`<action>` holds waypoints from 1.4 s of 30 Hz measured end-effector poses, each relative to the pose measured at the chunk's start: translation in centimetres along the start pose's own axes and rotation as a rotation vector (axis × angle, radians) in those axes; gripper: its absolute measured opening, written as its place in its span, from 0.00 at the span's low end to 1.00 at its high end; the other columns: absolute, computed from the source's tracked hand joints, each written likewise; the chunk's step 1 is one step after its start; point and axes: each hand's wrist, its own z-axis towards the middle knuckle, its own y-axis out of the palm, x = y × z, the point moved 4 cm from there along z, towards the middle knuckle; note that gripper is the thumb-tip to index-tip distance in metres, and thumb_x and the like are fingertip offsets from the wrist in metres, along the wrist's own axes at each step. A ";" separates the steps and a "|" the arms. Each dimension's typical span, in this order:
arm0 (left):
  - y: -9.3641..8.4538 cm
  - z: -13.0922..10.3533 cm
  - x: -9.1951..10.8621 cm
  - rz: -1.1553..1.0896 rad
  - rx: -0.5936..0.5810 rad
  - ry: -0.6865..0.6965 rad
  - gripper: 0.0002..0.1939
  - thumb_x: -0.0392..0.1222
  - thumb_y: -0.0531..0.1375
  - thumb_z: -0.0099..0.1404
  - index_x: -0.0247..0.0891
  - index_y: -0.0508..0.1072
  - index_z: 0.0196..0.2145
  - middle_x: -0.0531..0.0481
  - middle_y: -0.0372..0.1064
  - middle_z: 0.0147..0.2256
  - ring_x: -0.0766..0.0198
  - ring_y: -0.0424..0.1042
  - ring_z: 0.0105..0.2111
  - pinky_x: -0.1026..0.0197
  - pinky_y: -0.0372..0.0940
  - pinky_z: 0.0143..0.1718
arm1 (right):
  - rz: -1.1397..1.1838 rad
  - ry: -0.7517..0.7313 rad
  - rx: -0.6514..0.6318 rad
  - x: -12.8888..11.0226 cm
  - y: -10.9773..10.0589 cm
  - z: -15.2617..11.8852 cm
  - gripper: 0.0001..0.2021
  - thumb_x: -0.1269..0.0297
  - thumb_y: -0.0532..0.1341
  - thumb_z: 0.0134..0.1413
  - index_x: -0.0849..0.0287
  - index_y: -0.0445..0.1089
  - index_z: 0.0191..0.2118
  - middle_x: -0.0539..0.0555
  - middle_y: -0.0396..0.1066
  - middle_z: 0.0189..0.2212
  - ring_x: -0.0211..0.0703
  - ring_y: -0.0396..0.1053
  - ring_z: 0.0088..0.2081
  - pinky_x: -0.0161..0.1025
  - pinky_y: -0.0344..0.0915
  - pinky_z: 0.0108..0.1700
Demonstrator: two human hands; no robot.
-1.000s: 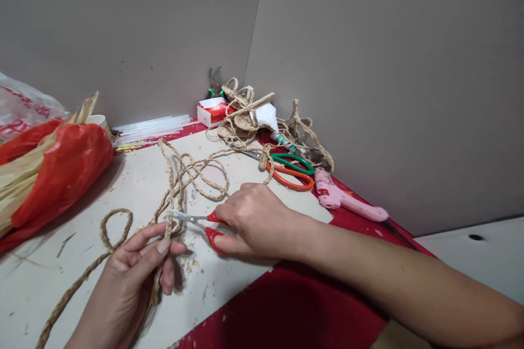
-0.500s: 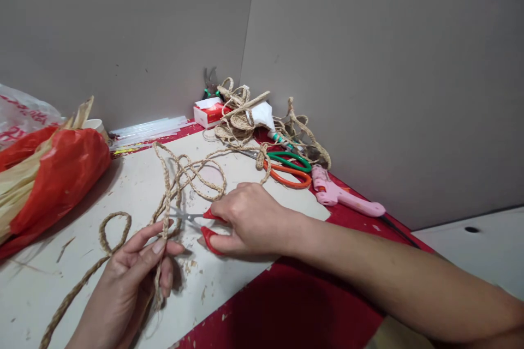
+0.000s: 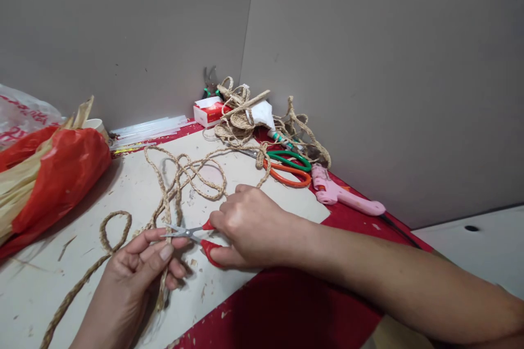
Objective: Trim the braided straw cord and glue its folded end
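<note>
Pinched between the thumb and fingers of my left hand [image 3: 143,262] is a braided straw cord [image 3: 166,202], its frayed end hanging below. Small red-handled scissors [image 3: 189,233] are gripped in my right hand [image 3: 249,226], fingers through the loops. Their blades stand apart around the cord, just above my left thumb. From there the cord runs back in loose loops over the white board [image 3: 229,289]. A thicker braided rope [image 3: 77,289] lies left of my left hand, with a loop at its far end.
Green-and-orange-handled scissors [image 3: 289,174] lie behind my right hand, beside a pink glue gun [image 3: 344,196]. Piled cords [image 3: 237,120], a red-and-white box [image 3: 208,113] and pruning shears [image 3: 210,82] stand in the corner. Clear glue sticks [image 3: 151,130] and a red bag [image 3: 69,169] are leftward. Grey walls close the back.
The scissors have moved nearer and left, so their blades now straddle the cord by my left thumb. My left hand has shifted slightly right and down with the cord.
</note>
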 end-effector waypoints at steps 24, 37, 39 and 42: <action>-0.2 -0.1 0.1 -0.057 0.016 0.008 0.22 0.37 0.69 0.56 0.40 0.70 0.48 0.41 0.79 0.38 0.66 0.72 0.23 0.64 0.68 0.26 | 0.130 0.054 -0.021 1.4 0.0 0.3 0.15 0.59 0.53 0.60 0.59 0.72 0.28 0.52 0.74 0.24 0.37 0.65 0.24 0.38 0.47 0.31; -0.3 0.3 0.4 -0.245 0.015 -0.061 0.11 0.36 0.72 0.49 0.39 0.76 0.31 0.49 0.76 0.28 0.66 0.72 0.26 0.65 0.70 0.31 | 0.173 -0.024 -0.006 1.1 0.0 0.0 0.14 0.54 0.58 0.49 0.59 0.68 0.22 0.53 0.71 0.19 0.38 0.63 0.23 0.38 0.48 0.30; -0.4 0.3 0.6 -0.254 0.026 -0.060 0.11 0.36 0.72 0.49 0.37 0.77 0.31 0.49 0.75 0.28 0.66 0.72 0.29 0.65 0.70 0.33 | 0.184 -0.045 0.010 1.0 0.0 -0.1 0.14 0.54 0.58 0.49 0.59 0.68 0.22 0.52 0.70 0.19 0.37 0.62 0.23 0.38 0.48 0.31; -0.5 0.2 0.9 -0.239 0.036 -0.052 0.10 0.35 0.72 0.49 0.35 0.77 0.31 0.51 0.72 0.27 0.69 0.70 0.27 0.68 0.69 0.31 | 0.233 -0.080 -0.002 0.9 -0.1 -0.3 0.14 0.54 0.58 0.49 0.59 0.65 0.21 0.50 0.68 0.18 0.35 0.59 0.21 0.36 0.49 0.30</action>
